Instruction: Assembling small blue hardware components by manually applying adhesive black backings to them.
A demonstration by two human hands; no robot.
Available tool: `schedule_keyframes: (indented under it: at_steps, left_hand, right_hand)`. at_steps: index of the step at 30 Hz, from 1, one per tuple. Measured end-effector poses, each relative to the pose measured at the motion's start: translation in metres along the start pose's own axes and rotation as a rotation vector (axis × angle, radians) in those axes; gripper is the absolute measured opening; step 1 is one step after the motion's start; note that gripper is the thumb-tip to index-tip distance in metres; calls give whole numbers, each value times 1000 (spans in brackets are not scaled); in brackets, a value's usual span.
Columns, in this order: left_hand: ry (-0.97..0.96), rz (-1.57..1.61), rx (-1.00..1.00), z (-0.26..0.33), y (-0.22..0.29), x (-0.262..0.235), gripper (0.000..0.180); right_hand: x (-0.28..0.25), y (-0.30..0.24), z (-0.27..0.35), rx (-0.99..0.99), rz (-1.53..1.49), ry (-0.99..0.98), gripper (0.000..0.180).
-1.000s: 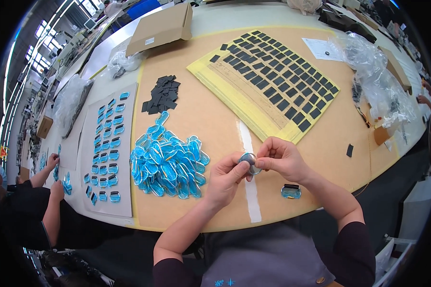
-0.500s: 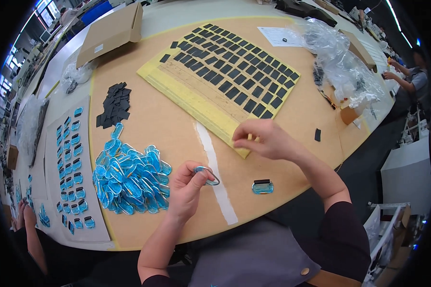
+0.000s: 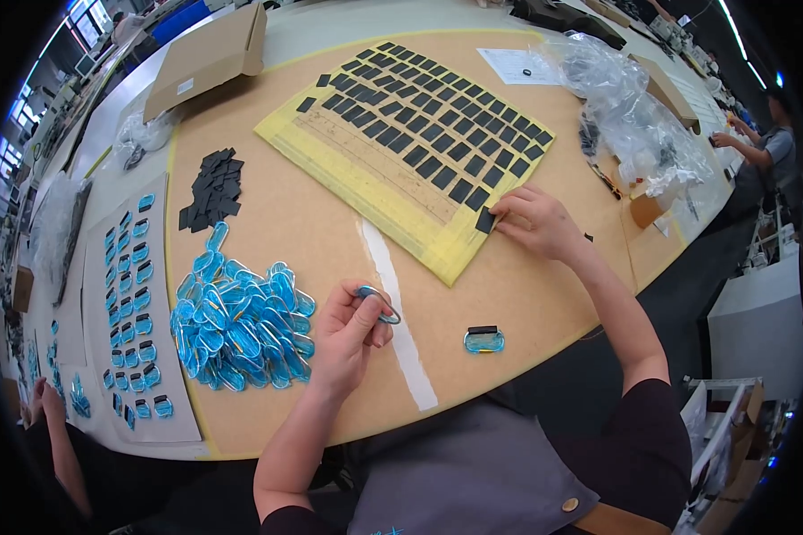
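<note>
My left hand (image 3: 343, 334) is closed in a pinch round a blue oval piece (image 3: 385, 308) with a pale rim, held above the tan table. Further right, my right hand (image 3: 544, 225) has its fingertips on a small black rectangle (image 3: 485, 220) at the right edge of the yellow-bordered board (image 3: 437, 256). Rows of similar black rectangles (image 3: 430, 167) lie on that board. Left of my left hand is a heap of blue oval pieces (image 3: 241, 325). A single blue piece with a black strip along its top (image 3: 484, 340) rests near the table's front edge.
A pile of loose black rectangles (image 3: 212, 192) lies behind the heap. At the left, a grey sheet (image 3: 183, 415) carries rows of blue pieces with black strips. Clear plastic bags (image 3: 611, 89) and a cardboard box (image 3: 207, 58) sit further back. Another person's hand (image 3: 53, 406) is at far left.
My right hand has moved right along the board's near side and now grips the black rectangle at its edge. My left hand has shifted slightly left and away, still holding the blue oval piece.
</note>
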State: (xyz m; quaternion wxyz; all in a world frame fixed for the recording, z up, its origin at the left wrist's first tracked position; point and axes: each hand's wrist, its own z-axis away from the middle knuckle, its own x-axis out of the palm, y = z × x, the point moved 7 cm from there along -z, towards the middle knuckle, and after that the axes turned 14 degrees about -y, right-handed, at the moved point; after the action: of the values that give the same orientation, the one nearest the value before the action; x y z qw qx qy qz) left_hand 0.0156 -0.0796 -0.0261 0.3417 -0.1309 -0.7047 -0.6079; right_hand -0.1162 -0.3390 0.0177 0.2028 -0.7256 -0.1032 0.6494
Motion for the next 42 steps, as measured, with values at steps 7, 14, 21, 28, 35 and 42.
schedule_keyframes:
  at_steps: [7, 14, 21, 28, 35, 42]
  left_hand:
    - [24, -117, -20, 1, 1, 0, 7]
    - [16, -243, 7, 6, 1, 0, 9]
    - [21, -284, -29, 6, 4, 0, 15]
    - [10, -356, -51, 4, 7, 1, 27]
    - [5, -417, -50, 3, 8, -1, 30]
    - [-42, -455, -83, 0, 2, 1, 31]
  right_hand:
    - [3, -10, 1, -39, 67, -17, 14]
    - [54, -15, -3, 330, -1204, -85, 13]
    - [81, -74, -27, 358, -1685, -313, 17]
    - [92, -110, -50, 155, -1704, -419, 14]
    - [102, -113, -48, 142, -1650, -343, 9]
    - [113, -113, -40, 154, -1482, -351, 9]
